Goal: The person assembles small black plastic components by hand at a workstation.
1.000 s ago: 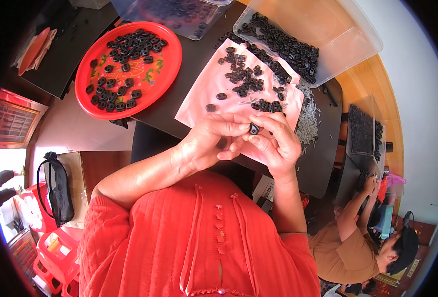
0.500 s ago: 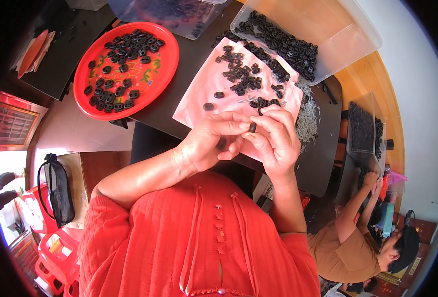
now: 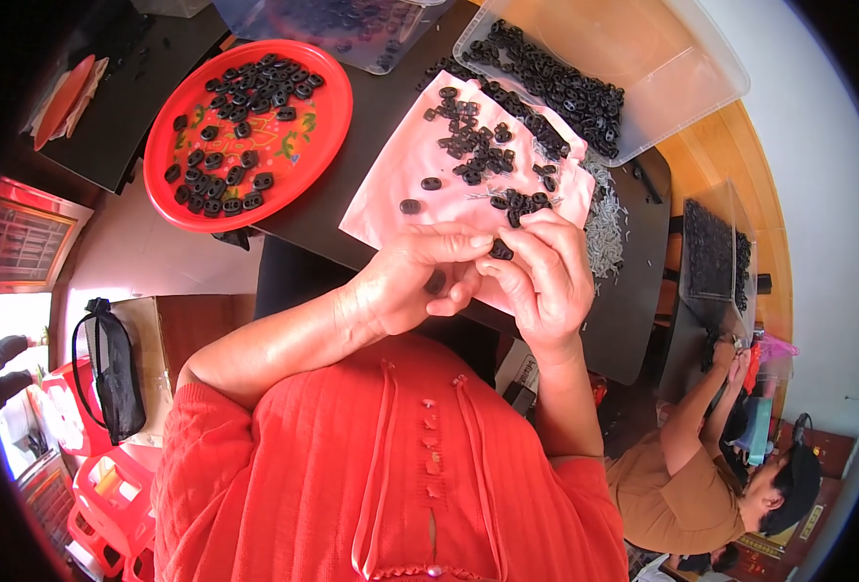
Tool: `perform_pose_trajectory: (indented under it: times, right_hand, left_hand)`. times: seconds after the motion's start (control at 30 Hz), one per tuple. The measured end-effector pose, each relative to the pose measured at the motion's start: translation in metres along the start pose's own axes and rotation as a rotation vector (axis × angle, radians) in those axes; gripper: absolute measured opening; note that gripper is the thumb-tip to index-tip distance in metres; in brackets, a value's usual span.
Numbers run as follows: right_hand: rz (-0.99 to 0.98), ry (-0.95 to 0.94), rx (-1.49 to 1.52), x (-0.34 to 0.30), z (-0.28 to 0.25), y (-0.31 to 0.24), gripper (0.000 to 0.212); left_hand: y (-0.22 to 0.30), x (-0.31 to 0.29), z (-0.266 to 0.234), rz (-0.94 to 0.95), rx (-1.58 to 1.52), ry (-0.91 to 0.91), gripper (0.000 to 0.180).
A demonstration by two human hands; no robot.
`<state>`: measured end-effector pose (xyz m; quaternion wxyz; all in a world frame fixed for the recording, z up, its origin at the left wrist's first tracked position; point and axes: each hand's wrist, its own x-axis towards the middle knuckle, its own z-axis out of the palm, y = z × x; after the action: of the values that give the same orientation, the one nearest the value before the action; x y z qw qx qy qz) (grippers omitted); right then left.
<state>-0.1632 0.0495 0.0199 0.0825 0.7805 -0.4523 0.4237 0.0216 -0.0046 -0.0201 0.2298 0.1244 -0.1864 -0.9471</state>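
Between the fingertips of both hands, just over the near edge of a pink cloth [image 3: 376, 209], I hold a small black two-hole cord lock [image 3: 501, 250]. My left hand [image 3: 405, 276] pinches it from the left with thumb and forefinger. A second black piece [image 3: 436, 282] sits against its curled lower fingers. From the other side, the thumb and fingers of my right hand [image 3: 551, 281] close on the same cord lock. Beyond my hands, loose black pieces [image 3: 478, 150] lie scattered over the cloth. Thin grey metal bits, seemingly small springs [image 3: 607, 233], are heaped right of it.
A round red tray [image 3: 337, 126] with many black pieces stands at the left. Behind the cloth, a clear plastic bin [image 3: 643, 68] tips toward me, with more black pieces in it. At the right, a co-worker [image 3: 677, 485] works beside another clear bin [image 3: 715, 252].
The cord lock between my fingertips has turned, so more of its broad face shows. My hands stay almost in place.
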Motion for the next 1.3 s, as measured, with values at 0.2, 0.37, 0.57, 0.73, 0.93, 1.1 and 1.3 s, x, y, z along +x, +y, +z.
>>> perform_pose_trajectory:
  times: [0.2,0.37,0.57,0.73,0.93,1.1,1.3]
  right_hand:
    - [-0.024,-0.021,-0.002,-0.0011,-0.0014,0.0032,0.036]
    - [-0.016,-0.046,0.045,0.0013,-0.0026,0.0039,0.035]
    - [0.013,-0.057,0.064,-0.0012,-0.0026,0.0022,0.035]
    - [0.012,-0.042,0.096,-0.0021,-0.0006,0.0033,0.035]
    - [-0.013,-0.081,0.089,0.0004,-0.0017,0.0042,0.034]
    - [-0.024,-0.082,0.072,0.0024,0.0023,0.0029,0.034]
    - [-0.068,-0.082,-0.011,0.0077,0.0033,-0.0012,0.035]
  left_hand:
    - [0.002,-0.0024,0.0021,0.009,0.002,0.01,0.022]
    - [0.0011,-0.0008,0.0014,0.013,0.011,0.036,0.021]
    - [0.0014,-0.0016,0.0013,0.02,0.012,0.034,0.02]
    - [0.004,-0.0038,0.0011,-0.001,-0.003,-0.002,0.021]
    - [0.0054,-0.0075,0.0059,-0.004,0.06,0.052,0.022]
    - [-0.0004,-0.0035,0.003,0.044,-0.003,0.129,0.019]
    - [-0.0006,-0.002,0.004,0.056,0.0,0.149,0.014]
